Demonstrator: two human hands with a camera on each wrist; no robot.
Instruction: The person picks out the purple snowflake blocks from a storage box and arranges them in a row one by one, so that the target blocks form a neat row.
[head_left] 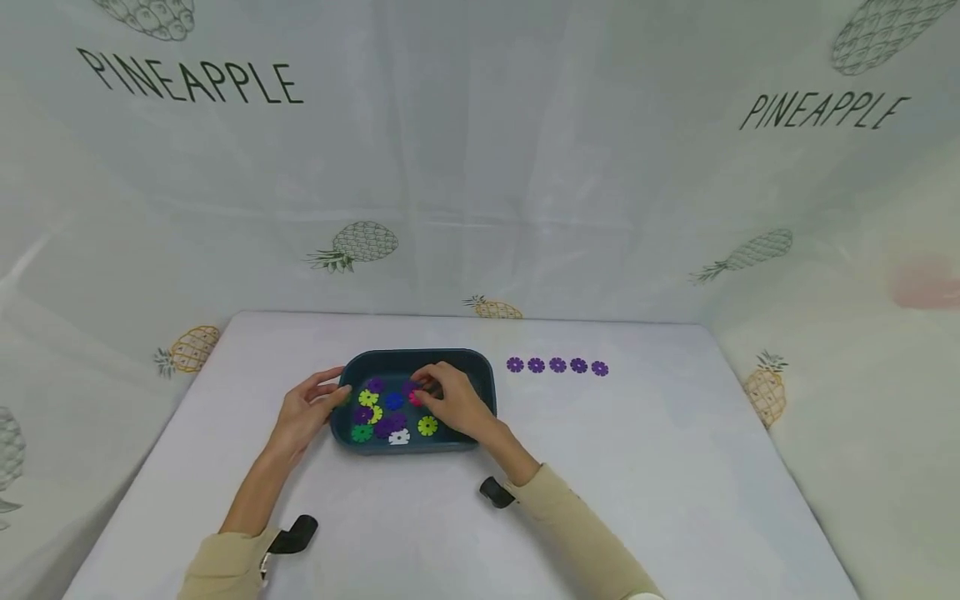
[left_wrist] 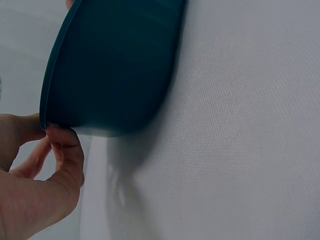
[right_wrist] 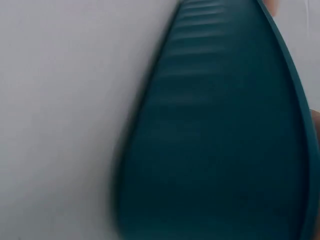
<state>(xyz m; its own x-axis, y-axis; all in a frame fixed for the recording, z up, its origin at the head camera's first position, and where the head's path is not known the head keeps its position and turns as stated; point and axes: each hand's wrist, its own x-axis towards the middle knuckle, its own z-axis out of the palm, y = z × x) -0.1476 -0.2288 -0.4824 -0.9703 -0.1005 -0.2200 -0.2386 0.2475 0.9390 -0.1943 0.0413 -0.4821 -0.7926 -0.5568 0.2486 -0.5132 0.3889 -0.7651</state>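
Observation:
A dark teal tray (head_left: 486,392) stands on the table, holding several flower-shaped plastic discs in purple, yellow, green, blue, white and pink. My left hand (head_left: 302,412) grips the tray's left end; in the left wrist view, thumb and fingers of that hand (left_wrist: 45,185) pinch the rim. Over the tray's inside, my right hand (head_left: 453,400) reaches with bent fingers to a pink disc (head_left: 415,399) and a purple disc (head_left: 408,387). Whether it pinches either one cannot be made out. The right wrist view shows mostly the tray's outer wall (right_wrist: 215,140), which hides the fingertips.
Right of the tray, several purple flower discs (head_left: 557,365) lie in a row on the white table (head_left: 637,467). Behind the table hangs a pale curtain (head_left: 525,183) printed with pineapples.

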